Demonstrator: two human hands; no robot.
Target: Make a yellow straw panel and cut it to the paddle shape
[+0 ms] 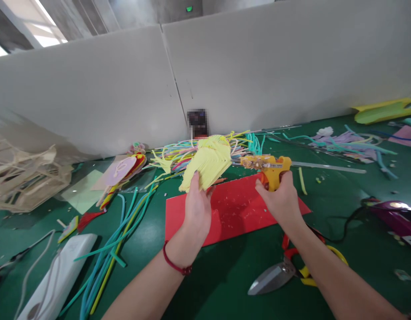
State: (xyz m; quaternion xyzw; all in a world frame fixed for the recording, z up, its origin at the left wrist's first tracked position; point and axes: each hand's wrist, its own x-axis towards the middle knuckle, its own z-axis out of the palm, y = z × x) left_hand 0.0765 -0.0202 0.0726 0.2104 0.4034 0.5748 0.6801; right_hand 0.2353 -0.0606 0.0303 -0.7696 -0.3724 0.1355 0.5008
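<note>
My left hand (197,204) grips a flat, pale yellow ridged craft piece (210,162) by its lower edge, thumb on top, tilted above the table. Closed round the handle of a yellow hot glue gun (277,171) is my right hand (281,200); the crusted nozzle points left toward the yellow piece, a small gap apart. A clear glue stick (328,167) juts from the gun's back. Beneath both hands lies a red sheet (238,213) dotted with small scraps. Scissors (278,275) with red and yellow handles rest under my right forearm.
Bundled coloured pipe cleaners (178,155) lie against the white partition (125,89). Loose blue and yellow strands (108,249) and a white power strip (61,275) are at left. Far left is a beige strip-built frame (25,178). A purple tool (397,218) with a cord lies right.
</note>
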